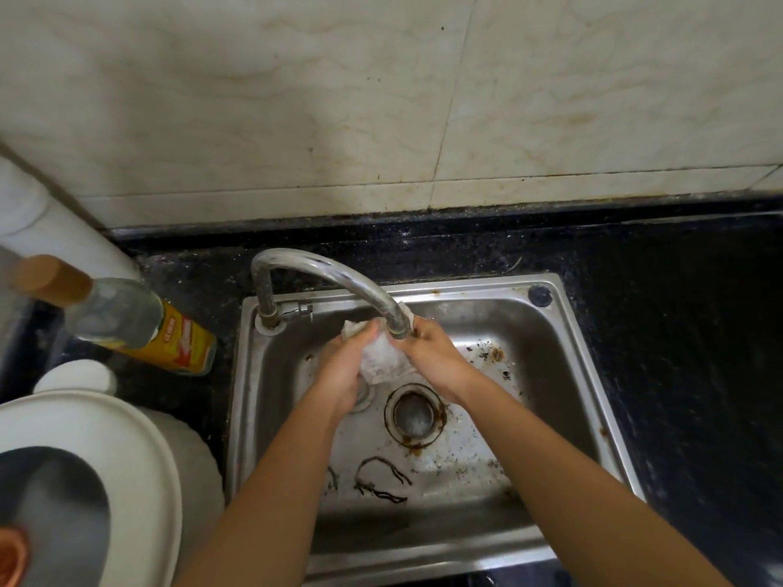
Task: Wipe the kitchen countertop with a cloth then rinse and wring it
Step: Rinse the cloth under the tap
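A wet white cloth [383, 360] is held under the spout of the curved metal faucet [330, 277], above the stainless steel sink [563, 328]. My left hand [345, 374] grips the cloth's left side and my right hand [432, 358] grips its right side, just below the spout tip. Both hands are over the sink basin, a little behind the round drain [415, 415]. The black speckled countertop [678, 290] surrounds the sink. I cannot tell whether water is running.
A glass bottle with a yellow label and brown cap [127, 319] leans on the counter left of the sink. A white round appliance lid [106, 459] fills the lower left. The tiled wall [381, 99] rises behind. Rust marks and debris dot the sink floor.
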Demonstrator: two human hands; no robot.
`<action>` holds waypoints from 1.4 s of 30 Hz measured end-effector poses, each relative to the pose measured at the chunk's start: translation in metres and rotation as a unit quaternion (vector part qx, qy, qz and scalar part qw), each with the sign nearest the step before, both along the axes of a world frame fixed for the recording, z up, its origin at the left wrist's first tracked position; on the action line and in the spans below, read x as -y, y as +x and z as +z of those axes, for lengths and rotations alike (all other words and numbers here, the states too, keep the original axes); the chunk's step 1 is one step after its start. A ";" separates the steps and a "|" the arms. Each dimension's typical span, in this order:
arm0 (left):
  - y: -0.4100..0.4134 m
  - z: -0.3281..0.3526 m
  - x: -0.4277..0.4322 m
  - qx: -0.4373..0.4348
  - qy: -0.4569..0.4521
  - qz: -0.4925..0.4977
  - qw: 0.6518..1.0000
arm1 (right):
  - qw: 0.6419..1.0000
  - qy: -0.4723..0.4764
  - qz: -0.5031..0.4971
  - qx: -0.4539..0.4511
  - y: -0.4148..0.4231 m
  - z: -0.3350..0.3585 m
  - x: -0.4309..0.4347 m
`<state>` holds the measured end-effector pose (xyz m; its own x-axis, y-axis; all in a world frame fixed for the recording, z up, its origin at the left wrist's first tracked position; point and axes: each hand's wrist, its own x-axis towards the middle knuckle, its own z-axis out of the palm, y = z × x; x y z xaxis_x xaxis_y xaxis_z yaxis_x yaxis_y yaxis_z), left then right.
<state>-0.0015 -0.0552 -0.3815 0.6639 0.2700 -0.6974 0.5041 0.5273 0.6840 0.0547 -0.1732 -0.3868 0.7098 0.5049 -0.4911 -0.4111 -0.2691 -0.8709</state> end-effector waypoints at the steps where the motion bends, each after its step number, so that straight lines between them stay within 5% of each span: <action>1: 0.003 -0.001 0.004 -0.013 0.012 0.036 0.999 | 1.000 0.001 -0.004 0.010 -0.003 0.000 -0.002; 6: 0.014 -0.005 0.014 -0.043 0.043 0.094 0.994 | 0.994 -0.007 -0.035 0.105 -0.010 0.002 -0.013; 11: 0.016 -0.014 0.022 -0.069 0.140 0.092 0.983 | 0.980 -0.130 -0.080 0.131 -0.007 -0.008 -0.023; 20: 0.023 -0.014 -0.001 -0.152 0.138 0.053 0.977 | 0.975 -0.121 -0.038 0.183 -0.010 -0.003 -0.022; 26: 0.011 -0.011 -0.006 -0.048 0.060 0.016 0.997 | 0.988 -0.059 -0.088 0.108 0.007 0.000 -0.017; 32: -0.001 -0.009 -0.011 0.054 -0.005 -0.011 0.998 | 0.972 -0.163 -0.051 0.159 0.008 -0.006 -0.017; 35: -0.005 -0.010 -0.017 0.060 0.024 -0.035 0.997 | 0.989 -0.091 -0.054 0.099 0.014 0.004 -0.008; 38: -0.007 -0.006 -0.022 0.054 0.046 -0.063 0.995 | 1.000 -0.012 0.022 -0.004 0.022 0.003 0.006; 42: -0.009 0.004 -0.026 0.043 0.150 -0.191 0.969 | 0.968 -0.156 0.186 0.058 0.029 0.005 0.018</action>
